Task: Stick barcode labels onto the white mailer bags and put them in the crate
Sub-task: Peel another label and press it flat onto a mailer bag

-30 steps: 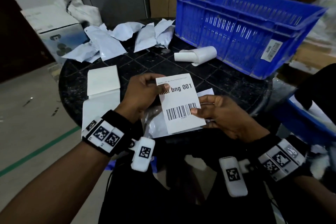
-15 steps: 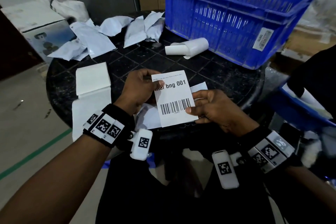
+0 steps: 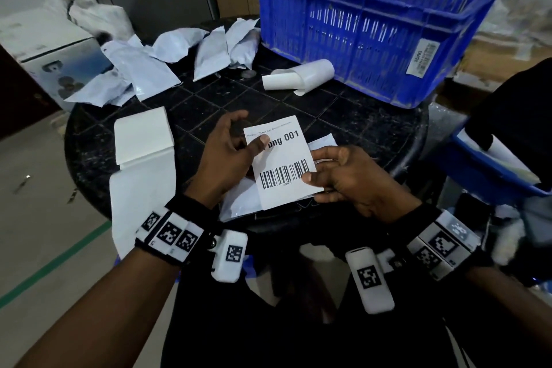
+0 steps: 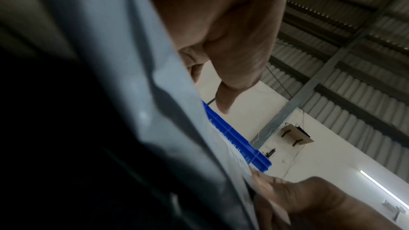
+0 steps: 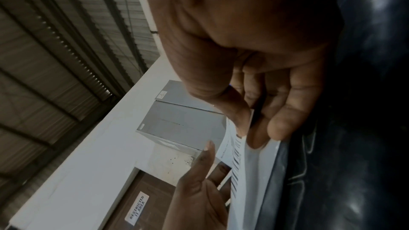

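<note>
A white barcode label [image 3: 280,161] printed "001" lies on a white mailer bag [image 3: 239,203] at the near edge of the round black table [image 3: 358,128]. My left hand [image 3: 254,132] presses its thumb on the label's upper left, with the index finger lifted off. My right hand [image 3: 316,169] pinches the label's right edge together with the bag. The right wrist view shows the thumb on the label [image 5: 236,163] and fingers under the bag [image 5: 258,172]. The blue crate [image 3: 373,24] stands at the table's back right.
Several loose white mailer bags [image 3: 149,69] are heaped at the back left. A stack of blank labels [image 3: 143,134] hangs over the left edge. A curled backing sheet [image 3: 298,76] lies in front of the crate. A second blue bin [image 3: 493,164] sits low on the right.
My left thumb has slid right across the label's top, covering more of the print, and the index finger has lifted away. The right hand keeps its pinch.
</note>
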A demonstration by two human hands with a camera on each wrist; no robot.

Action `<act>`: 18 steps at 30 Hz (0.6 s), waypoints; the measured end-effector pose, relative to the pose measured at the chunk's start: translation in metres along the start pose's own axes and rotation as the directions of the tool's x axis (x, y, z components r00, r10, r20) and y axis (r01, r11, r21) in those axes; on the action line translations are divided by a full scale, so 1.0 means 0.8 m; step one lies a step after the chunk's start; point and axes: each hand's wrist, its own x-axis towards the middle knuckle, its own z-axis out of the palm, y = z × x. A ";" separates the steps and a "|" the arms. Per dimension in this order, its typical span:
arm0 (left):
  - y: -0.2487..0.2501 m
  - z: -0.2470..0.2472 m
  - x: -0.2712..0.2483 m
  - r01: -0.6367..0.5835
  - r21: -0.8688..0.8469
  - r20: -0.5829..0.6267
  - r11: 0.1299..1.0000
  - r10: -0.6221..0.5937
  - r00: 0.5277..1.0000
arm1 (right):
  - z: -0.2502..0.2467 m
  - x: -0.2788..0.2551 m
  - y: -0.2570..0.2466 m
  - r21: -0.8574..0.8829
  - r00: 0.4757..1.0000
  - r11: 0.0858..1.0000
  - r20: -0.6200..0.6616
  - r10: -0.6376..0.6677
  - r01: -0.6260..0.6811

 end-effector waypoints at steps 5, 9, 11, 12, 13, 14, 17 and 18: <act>-0.007 -0.002 -0.020 -0.033 -0.078 0.102 0.996 0.041 0.994 | -0.001 0.001 0.000 0.081 0.999 0.996 -0.009 0.039 -0.038; -0.012 -0.013 -0.029 -0.033 -0.083 0.240 0.996 0.053 0.969 | -0.004 0.003 0.003 0.159 0.996 0.984 -0.001 0.086 -0.085; -0.016 -0.022 -0.033 -0.096 0.063 0.340 0.993 0.069 0.938 | -0.004 0.005 0.002 0.179 0.995 0.979 0.007 0.103 -0.103; -0.017 -0.025 -0.037 -0.138 0.131 0.400 0.982 0.075 0.913 | -0.004 0.005 0.002 0.178 0.994 0.978 0.013 0.106 -0.106; -0.019 -0.026 -0.040 -0.196 0.194 0.454 0.961 0.089 0.886 | -0.005 0.006 0.001 0.176 0.994 0.979 0.016 0.106 -0.107; -0.023 -0.029 -0.041 -0.258 0.266 0.492 0.929 0.099 0.865 | -0.006 0.006 0.001 0.172 0.995 0.980 0.015 0.103 -0.104; -0.026 -0.037 -0.045 -0.409 0.476 0.528 0.779 0.119 0.841 | -0.009 0.007 0.001 0.152 0.996 0.984 0.000 0.091 -0.090; -0.024 -0.040 -0.047 -0.436 0.542 0.522 0.718 0.119 0.845 | -0.009 0.007 0.001 0.145 0.996 0.986 -0.005 0.088 -0.087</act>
